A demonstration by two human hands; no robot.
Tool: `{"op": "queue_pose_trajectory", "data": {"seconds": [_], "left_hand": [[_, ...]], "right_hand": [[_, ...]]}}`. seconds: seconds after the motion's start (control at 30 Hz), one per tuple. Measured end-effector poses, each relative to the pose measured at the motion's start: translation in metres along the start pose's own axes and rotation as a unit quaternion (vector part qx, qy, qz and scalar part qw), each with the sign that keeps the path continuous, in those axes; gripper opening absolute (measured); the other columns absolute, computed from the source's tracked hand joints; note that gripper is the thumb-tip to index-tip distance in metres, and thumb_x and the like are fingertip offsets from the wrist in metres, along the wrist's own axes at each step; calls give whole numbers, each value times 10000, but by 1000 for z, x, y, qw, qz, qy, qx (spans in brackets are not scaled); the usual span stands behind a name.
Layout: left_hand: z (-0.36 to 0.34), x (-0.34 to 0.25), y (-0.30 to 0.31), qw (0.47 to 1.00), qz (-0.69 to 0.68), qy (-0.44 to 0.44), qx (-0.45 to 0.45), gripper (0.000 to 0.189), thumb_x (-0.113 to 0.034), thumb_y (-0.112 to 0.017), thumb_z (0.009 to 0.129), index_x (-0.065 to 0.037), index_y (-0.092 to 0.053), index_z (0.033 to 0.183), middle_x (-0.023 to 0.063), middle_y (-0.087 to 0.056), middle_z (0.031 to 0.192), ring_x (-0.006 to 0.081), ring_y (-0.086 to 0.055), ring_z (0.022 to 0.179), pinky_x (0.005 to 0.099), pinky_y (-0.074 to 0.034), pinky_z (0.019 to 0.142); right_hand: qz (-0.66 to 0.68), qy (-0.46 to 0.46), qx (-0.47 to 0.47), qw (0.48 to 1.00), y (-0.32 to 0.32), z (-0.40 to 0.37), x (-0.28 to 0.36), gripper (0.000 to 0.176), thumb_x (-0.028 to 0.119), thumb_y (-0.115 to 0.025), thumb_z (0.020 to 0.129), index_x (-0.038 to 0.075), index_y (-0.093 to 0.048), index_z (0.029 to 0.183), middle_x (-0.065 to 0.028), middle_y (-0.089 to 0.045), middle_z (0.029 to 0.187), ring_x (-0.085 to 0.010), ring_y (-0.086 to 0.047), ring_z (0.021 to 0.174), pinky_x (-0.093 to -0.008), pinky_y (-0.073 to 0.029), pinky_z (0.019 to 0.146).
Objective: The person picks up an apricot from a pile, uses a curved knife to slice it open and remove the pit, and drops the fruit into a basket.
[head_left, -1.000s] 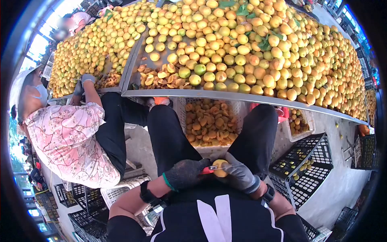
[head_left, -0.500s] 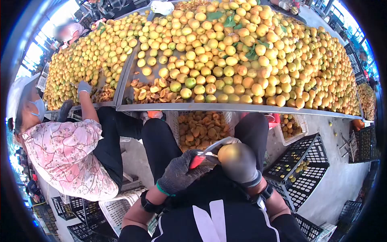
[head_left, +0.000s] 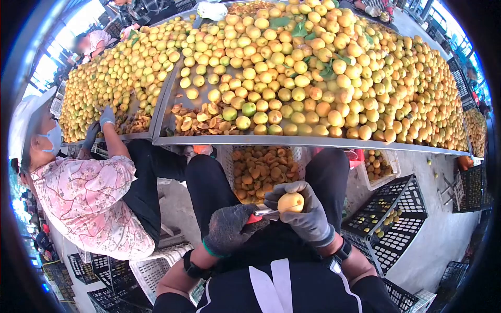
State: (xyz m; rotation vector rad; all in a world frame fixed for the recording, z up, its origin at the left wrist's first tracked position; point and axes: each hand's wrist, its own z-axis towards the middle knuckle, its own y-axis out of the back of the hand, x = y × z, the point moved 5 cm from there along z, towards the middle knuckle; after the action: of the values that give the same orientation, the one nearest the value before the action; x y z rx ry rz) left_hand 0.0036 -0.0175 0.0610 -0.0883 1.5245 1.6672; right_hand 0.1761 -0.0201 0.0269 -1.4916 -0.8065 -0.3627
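One apricot (head_left: 290, 202) is gripped in the closed right hand (head_left: 308, 219) over the lap; one red-handled knife (head_left: 258, 214) is clasped in the left hand (head_left: 233, 228), blade against the fruit. Ahead, a fruit-heaped table (head_left: 313, 142) edge is met; one crate (head_left: 226, 159) of halves is wedged between the knees. A co-worker (head_left: 83, 193) is seated close left

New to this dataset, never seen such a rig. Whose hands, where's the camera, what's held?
No machine: a person wears one camera on the head, looking forward and down at their own lap. Their left hand, dark-gloved, grips a red-handled knife; the right hand, grey-gloved, holds an apricot at the blade. Ahead, a metal table is heaped with whole apricots; below it a white crate holds cut halves. A co-worker in a floral top sits at the left.
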Motion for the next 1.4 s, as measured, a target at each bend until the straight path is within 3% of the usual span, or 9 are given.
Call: {"op": "queue_pose_trajectory", "data": {"seconds": [0.3,0.47,0.53,0.6,0.83,1.03,1.1,1.23,1.4], "left_hand": [[-6,8,-15,988,115,28,102,307,-281,-684,796,-77,-645,1023,112,-641,784,292,-648,679,411,-489,556],[-6,12,-7,990,7,137,21,277,-240,-701,814,-32,-632,984,164,-652,828,337,-654,728,416,-502,603],[-7,17,-10,982,-29,183,20,275,-220,-712,818,-15,-625,979,182,-652,836,353,-654,743,416,-506,620],[-9,22,-8,972,-150,171,-65,285,-207,-732,822,3,-611,974,198,-643,814,368,-653,744,410,-503,626],[-3,12,-3,971,-165,170,-19,303,-217,-740,827,9,-607,978,203,-647,801,375,-656,737,404,-508,615],[-6,10,-9,986,-59,156,30,260,-229,-741,825,-27,-615,931,185,-661,787,364,-661,721,385,-513,616],[-5,7,-12,990,-32,131,37,269,-257,-728,808,-49,-639,954,164,-642,738,349,-647,672,406,-500,572],[1,-1,-8,995,20,87,55,243,-252,-707,799,-68,-645,946,144,-640,740,332,-645,660,406,-495,566],[-5,1,-13,987,80,71,121,315,-184,-665,758,-80,-646,1055,142,-663,833,334,-654,722,430,-507,618]], "right_hand": [[4,18,5,1000,-3,-1,-5,553,-69,-737,749,91,-462,1201,-88,-540,1202,-254,-560,1166,-373,-458,984],[9,4,27,1000,-17,2,3,552,-1,-724,779,83,-455,1253,-114,-527,1248,-294,-522,1210,-436,-410,1035],[269,-49,7,962,-11,2,-5,562,59,-692,791,78,-444,1294,-138,-530,1260,-321,-506,1218,-496,-360,1068],[294,-63,9,954,-3,2,-7,575,109,-681,774,78,-451,1300,-135,-549,1241,-332,-510,1216,-495,-373,1058],[362,-83,23,928,9,0,-12,618,212,-679,740,72,-469,1304,-112,-578,1146,-297,-568,1060,-443,-436,969],[180,10,25,983,18,0,-8,573,107,-724,747,74,-476,1262,-105,-562,1156,-254,-573,1060,-406,-444,975],[-76,75,-61,992,14,-3,5,521,46,-736,736,81,-496,1197,-77,-544,1156,-203,-547,1048,-358,-425,948],[-47,42,-19,998,4,-6,12,540,-42,-731,715,80,-488,1181,-66,-539,1153,-187,-544,1072,-337,-414,971],[-196,54,35,979,10,-9,9,531,-66,-712,696,69,-492,1160,-68,-536,1147,-197,-542,1113,-328,-404,982]]}}
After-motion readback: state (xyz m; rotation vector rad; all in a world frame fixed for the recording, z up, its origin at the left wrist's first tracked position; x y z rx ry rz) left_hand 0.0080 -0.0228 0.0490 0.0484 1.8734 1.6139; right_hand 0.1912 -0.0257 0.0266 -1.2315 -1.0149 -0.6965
